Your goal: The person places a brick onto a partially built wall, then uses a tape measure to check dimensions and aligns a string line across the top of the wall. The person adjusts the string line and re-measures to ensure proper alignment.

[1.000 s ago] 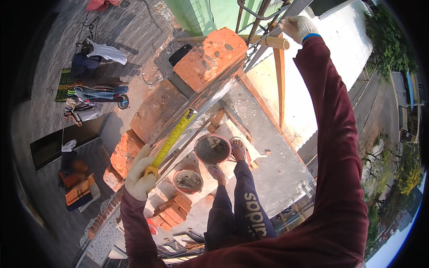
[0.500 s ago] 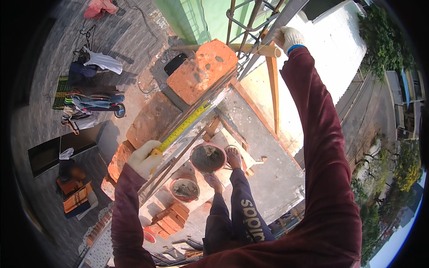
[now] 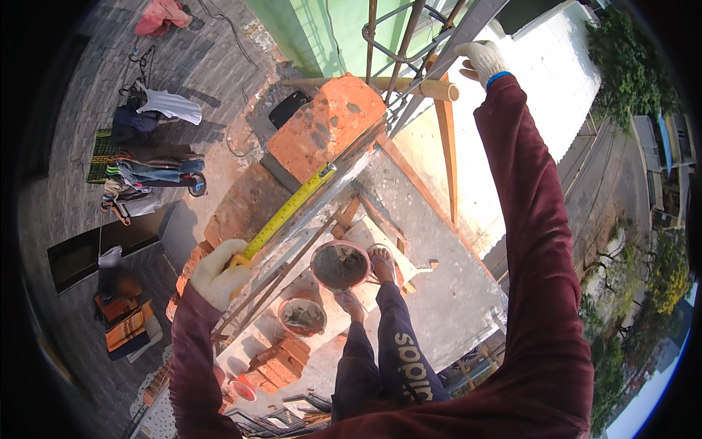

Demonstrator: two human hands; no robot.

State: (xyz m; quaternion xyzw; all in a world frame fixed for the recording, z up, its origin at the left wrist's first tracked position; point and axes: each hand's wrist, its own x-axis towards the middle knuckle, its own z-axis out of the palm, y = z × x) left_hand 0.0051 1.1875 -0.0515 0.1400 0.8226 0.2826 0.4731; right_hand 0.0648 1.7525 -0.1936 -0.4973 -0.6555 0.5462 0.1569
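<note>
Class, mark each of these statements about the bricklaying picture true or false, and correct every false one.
1. Both hands wear light work gloves. True.
2. The left hand rests at the lower end of the yellow level. True.
3. The right hand holds a brick. False: it grips the long metal straightedge high up near the scaffold poles.
4. The two round pans by the feet are empty. False: both hold grey mortar.
5. The brick wall is blue. False: it is orange-red.
</note>
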